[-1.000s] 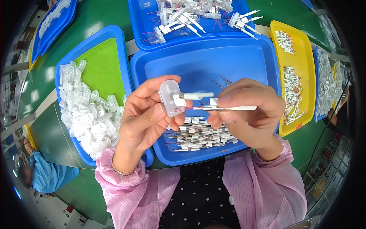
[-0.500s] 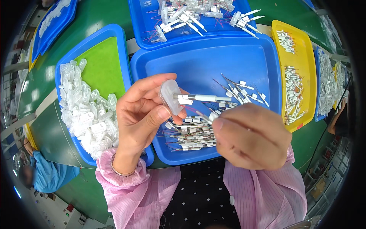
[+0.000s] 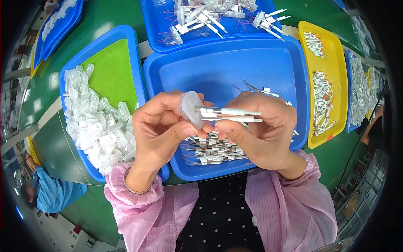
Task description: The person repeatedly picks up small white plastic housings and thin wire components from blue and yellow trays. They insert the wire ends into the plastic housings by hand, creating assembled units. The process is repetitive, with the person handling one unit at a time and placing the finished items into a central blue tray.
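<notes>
My left hand (image 3: 155, 126) is closed round a translucent plastic housing (image 3: 189, 110), oval and flat-faced, tilted toward the right. White-tipped metal rods (image 3: 237, 112) stick out of its face side by side. My right hand (image 3: 264, 132) pinches the lower white-tipped rod (image 3: 235, 119) close to the housing; how deep its inner end sits cannot be seen. Both hands are above a blue tray (image 3: 201, 63). Beneath them lies a pile of similar rods (image 3: 216, 153) with white sleeves and thin wires, partly hidden by my fingers.
To the left, a blue tray with a green bottom (image 3: 113, 71) holds many clear plastic housings (image 3: 98, 134). Beyond the middle tray, another blue tray (image 3: 159, 38) carries housings with rods fitted (image 3: 201, 21). A yellow tray (image 3: 338, 80) of small white parts stands right. A person in blue (image 3: 58, 185) is at far left.
My right hand has brought its rod up and left against the housing, beside the first rod. My left hand and the housing have shifted slightly right and down.
</notes>
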The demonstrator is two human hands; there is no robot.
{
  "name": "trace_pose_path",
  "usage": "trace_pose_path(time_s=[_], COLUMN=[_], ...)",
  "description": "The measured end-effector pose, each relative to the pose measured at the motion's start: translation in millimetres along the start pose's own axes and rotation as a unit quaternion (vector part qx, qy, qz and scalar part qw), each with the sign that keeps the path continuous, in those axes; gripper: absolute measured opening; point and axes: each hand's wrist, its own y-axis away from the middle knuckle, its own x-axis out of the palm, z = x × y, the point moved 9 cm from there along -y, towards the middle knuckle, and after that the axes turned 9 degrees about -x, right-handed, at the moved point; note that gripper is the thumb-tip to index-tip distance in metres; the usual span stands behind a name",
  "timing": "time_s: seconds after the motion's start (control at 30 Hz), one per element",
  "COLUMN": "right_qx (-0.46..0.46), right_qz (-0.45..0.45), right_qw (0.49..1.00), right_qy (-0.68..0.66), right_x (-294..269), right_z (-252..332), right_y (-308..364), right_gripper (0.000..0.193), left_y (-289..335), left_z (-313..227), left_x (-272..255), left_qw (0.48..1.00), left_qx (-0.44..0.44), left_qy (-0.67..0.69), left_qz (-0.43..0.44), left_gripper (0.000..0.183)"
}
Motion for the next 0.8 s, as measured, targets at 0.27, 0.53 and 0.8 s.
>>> trace_pose_path(time_s=[0.27,0.53,0.8], right_qx=[-0.088,0.019,-0.011], right_qz=[0.018,-0.013,0.001], right_qw=[0.984,0.998,0.997], right_qy=[0.152,0.058,0.073], right_x=[4,5,0], right_z=[12,-6,10], right_y=[2,5,-3], right_gripper=[0.014,0.008,0.011], left_y=[5,2,-4], left_z=[-5,-8,-7], left_x=[1,0,4], left_qw=[0.995,0.995,0.996], left_qx=[0.072,0.077,0.063], left_qy=[-0.058,-0.069,-0.066], left_qz=[-0.039,-0.002,0.002], left_gripper=[0.031,0.030,0.028])
